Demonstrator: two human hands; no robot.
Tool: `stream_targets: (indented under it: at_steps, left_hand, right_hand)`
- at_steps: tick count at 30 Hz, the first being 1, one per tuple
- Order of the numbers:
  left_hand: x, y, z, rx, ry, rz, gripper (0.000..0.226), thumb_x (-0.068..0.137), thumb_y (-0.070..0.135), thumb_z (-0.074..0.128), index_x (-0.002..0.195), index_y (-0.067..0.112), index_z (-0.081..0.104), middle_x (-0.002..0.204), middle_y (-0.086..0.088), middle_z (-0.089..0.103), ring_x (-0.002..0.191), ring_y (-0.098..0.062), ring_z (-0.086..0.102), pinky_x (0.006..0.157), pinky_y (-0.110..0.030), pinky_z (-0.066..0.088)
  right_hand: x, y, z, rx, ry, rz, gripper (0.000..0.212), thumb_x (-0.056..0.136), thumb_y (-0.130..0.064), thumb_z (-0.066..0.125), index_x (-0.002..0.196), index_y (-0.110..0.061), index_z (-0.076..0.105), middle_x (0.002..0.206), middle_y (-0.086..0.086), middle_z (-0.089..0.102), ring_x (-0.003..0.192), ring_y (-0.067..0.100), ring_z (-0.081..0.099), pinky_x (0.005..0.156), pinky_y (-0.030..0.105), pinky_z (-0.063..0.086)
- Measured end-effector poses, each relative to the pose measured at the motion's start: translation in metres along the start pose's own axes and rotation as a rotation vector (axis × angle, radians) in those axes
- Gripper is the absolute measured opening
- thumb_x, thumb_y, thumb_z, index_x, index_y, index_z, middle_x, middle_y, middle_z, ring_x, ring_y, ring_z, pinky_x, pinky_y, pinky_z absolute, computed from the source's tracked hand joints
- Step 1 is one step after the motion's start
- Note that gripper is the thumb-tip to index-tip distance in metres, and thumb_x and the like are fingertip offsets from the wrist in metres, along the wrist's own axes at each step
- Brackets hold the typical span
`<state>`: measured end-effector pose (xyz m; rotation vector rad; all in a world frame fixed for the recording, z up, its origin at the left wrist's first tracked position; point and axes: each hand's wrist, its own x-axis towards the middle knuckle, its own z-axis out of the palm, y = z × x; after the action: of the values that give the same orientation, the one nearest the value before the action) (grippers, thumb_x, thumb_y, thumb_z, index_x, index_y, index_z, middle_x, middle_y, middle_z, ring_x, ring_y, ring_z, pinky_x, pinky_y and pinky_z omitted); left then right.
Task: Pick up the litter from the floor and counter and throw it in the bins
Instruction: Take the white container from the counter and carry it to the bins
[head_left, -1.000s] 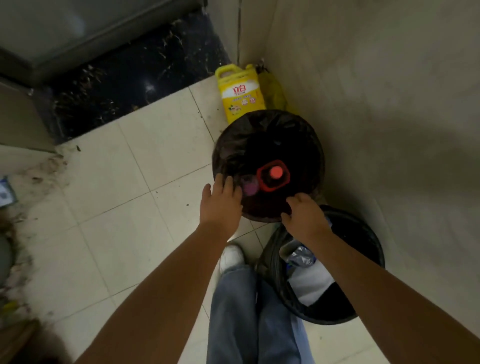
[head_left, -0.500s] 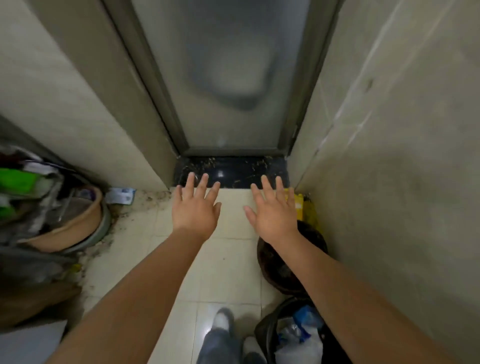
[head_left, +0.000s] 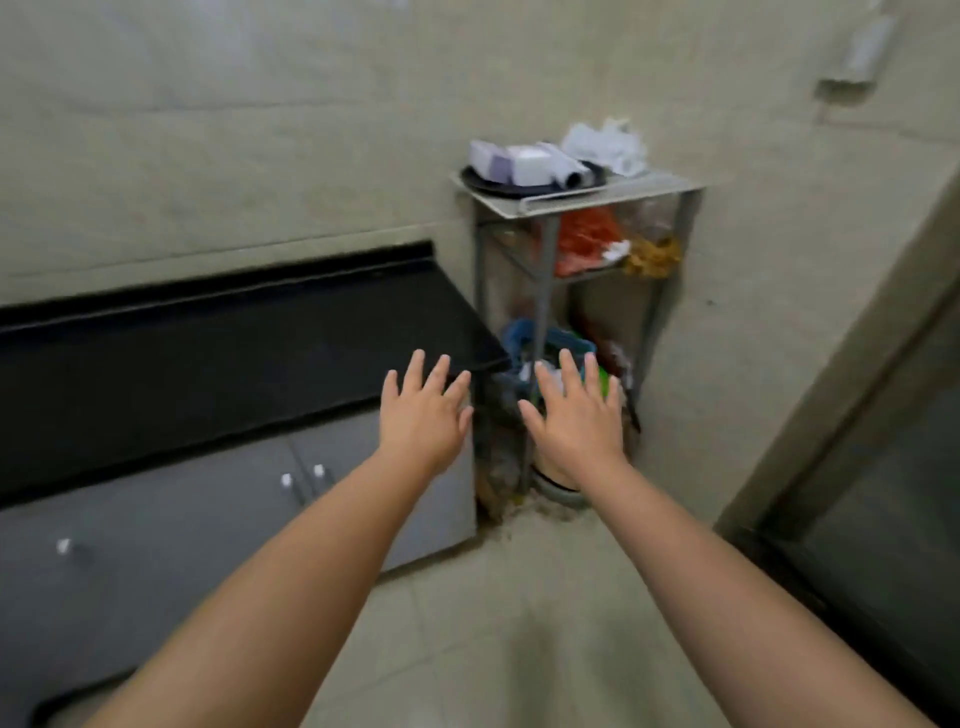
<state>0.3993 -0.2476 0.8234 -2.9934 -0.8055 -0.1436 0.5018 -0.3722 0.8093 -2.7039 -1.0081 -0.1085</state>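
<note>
Both my hands are stretched out in front of me, palms down, fingers spread, holding nothing. My left hand (head_left: 425, 415) hovers by the right end of the black counter (head_left: 218, 353). My right hand (head_left: 574, 415) is in front of the lower tiers of a metal shelf rack (head_left: 543, 291). No bins are in view. The counter top shows no litter that I can make out. The picture is blurred by motion.
The rack carries a dark plate with white packets and crumpled paper (head_left: 605, 143) on top, red and yellow bags below, blue items and a bowl at the bottom. Grey cabinet doors (head_left: 234, 519) sit under the counter. A glass door (head_left: 883, 467) stands at the right. Tiled floor lies below.
My view has swung left, away from the two bins and the glass door, to the counter and shelf rack. Both hands stay open and spread in front of me.
</note>
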Motion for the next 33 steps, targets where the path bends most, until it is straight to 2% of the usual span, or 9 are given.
stream_targets:
  at_steps: [6, 10, 13, 19, 26, 33]
  left_hand:
    - [-0.126, -0.247, -0.037, 0.169, -0.036, -0.369, 0.05, 0.099, 0.042, 0.023, 0.146, 0.028, 0.013, 0.159, 0.0, 0.005, 0.145, -0.026, -0.007, 0.118, -0.048, 0.005]
    - [-0.217, -0.368, -0.067, 0.251, -0.015, -0.573, 0.05, 0.099, 0.04, 0.026, 0.146, 0.026, 0.016, 0.159, -0.001, 0.008, 0.145, -0.027, -0.004, 0.117, -0.049, 0.008]
    - [-0.292, -0.45, -0.077, 0.265, -0.007, -0.802, 0.05, 0.098, 0.04, 0.027, 0.145, 0.026, 0.017, 0.158, -0.001, 0.01, 0.145, -0.027, -0.002, 0.117, -0.049, 0.01]
    - [-0.387, -0.562, -0.063, 0.194, -0.018, -1.142, 0.05, 0.098, 0.041, 0.026, 0.145, 0.027, 0.017, 0.158, -0.001, 0.012, 0.145, -0.027, 0.0, 0.117, -0.048, 0.012]
    - [-0.447, -0.693, -0.05, 0.155, 0.019, -1.481, 0.048, 0.099, 0.039, 0.025, 0.145, 0.027, 0.019, 0.157, 0.0, 0.016, 0.145, -0.026, 0.004, 0.117, -0.047, 0.015]
    - [-0.498, -0.781, -0.031, 0.044, 0.03, -1.782, 0.048, 0.1, 0.035, 0.026, 0.145, 0.023, 0.019, 0.157, 0.0, 0.017, 0.145, -0.025, 0.005, 0.117, -0.039, 0.015]
  right_hand:
    - [-0.01, -0.275, 0.03, 0.057, -0.068, -0.431, 0.055, 0.092, -0.05, 0.028, 0.142, -0.028, 0.014, 0.157, 0.004, 0.005, 0.143, 0.027, -0.005, 0.116, 0.049, 0.002]
    - [-0.04, -0.423, 0.038, 0.096, -0.089, -0.679, 0.055, 0.093, -0.048, 0.028, 0.142, -0.026, 0.015, 0.157, 0.006, 0.005, 0.143, 0.029, -0.004, 0.116, 0.051, 0.004]
    - [-0.079, -0.532, 0.048, 0.142, -0.129, -0.886, 0.055, 0.093, -0.047, 0.029, 0.142, -0.026, 0.016, 0.156, 0.007, 0.006, 0.143, 0.029, -0.002, 0.116, 0.051, 0.005]
    - [-0.122, -0.695, 0.085, 0.192, -0.224, -1.139, 0.054, 0.094, -0.046, 0.028, 0.142, -0.025, 0.016, 0.156, 0.008, 0.008, 0.143, 0.03, -0.002, 0.116, 0.051, 0.007]
    - [-0.116, -0.875, 0.142, 0.224, -0.336, -1.368, 0.054, 0.094, -0.046, 0.026, 0.142, -0.024, 0.015, 0.156, 0.007, 0.009, 0.143, 0.029, -0.002, 0.116, 0.049, 0.009]
    - [-0.135, -1.018, 0.213, 0.133, -0.482, -1.591, 0.055, 0.094, -0.047, 0.027, 0.142, -0.023, 0.016, 0.155, 0.007, 0.013, 0.143, 0.029, 0.002, 0.116, 0.047, 0.013]
